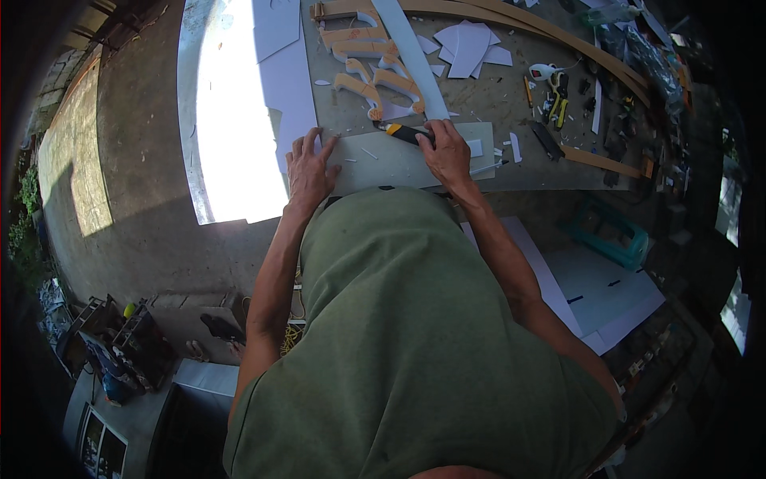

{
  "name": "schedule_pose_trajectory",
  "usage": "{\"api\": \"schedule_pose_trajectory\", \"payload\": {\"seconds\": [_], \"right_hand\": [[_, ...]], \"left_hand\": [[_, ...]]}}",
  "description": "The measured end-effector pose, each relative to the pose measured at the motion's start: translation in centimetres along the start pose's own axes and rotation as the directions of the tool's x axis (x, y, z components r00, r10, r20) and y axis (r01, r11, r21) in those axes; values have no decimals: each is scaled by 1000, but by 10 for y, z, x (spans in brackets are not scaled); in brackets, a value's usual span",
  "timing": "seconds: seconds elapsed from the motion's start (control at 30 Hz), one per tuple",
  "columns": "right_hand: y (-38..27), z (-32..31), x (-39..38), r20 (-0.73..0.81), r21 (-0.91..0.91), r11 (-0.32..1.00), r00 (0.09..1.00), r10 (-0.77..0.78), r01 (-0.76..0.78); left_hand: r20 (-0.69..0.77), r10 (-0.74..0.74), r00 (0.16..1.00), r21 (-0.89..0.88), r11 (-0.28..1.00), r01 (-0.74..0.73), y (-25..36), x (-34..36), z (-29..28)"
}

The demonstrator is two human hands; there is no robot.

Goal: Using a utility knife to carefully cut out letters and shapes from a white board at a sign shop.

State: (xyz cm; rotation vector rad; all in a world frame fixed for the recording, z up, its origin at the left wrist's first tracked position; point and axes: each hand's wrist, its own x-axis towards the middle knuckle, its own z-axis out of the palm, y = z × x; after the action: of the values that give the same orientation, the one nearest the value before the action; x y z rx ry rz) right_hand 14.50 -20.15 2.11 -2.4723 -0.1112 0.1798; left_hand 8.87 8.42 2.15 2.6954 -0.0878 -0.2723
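My right hand [448, 153] grips a yellow and black utility knife [402, 133], whose tip points left and away from me. Beneath it a pale board [375, 164] lies along the near table edge, with small white scraps on it. My left hand [309, 169] rests open, fingers apart, where that board meets a large white sheet [292, 120]. Just beyond the knife tip lie several curved tan letter-like pieces [359, 49]. A long pale strip [411, 56] runs away from my right hand along their right side.
Cut white pieces [467, 48] lie in a pile at the far right. Pliers with yellow handles [561, 104], a white glue gun [545, 72] and a dark-handled tool [546, 142] are at the right. Long tan strips [550, 36] cross the far side. A teal stool [610, 231] is below the table.
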Motion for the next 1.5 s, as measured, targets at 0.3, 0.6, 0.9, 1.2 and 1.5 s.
{"api": "schedule_pose_trajectory", "payload": {"seconds": [0.3,0.6,0.9,1.2,1.5], "right_hand": [[9,7,-16,36,-155,965,977,-209,212],[20,10,-12,29,-209,947,969,-244,245],[28,7,-17,59,-316,898,951,-304,307],[40,-7,-28,-24,-434,864,956,-294,255],[106,-53,-22,-203,-528,846,958,-204,68]], "left_hand": [[-39,62,997,22,998,-61,-26,-6,2],[-51,-10,999,-2,1000,10,-46,-12,-3],[-105,119,987,-67,990,-126,-43,-12,12],[150,529,835,-4,845,-534,-6,-7,32],[321,503,802,150,810,-567,-15,-6,48]]}}
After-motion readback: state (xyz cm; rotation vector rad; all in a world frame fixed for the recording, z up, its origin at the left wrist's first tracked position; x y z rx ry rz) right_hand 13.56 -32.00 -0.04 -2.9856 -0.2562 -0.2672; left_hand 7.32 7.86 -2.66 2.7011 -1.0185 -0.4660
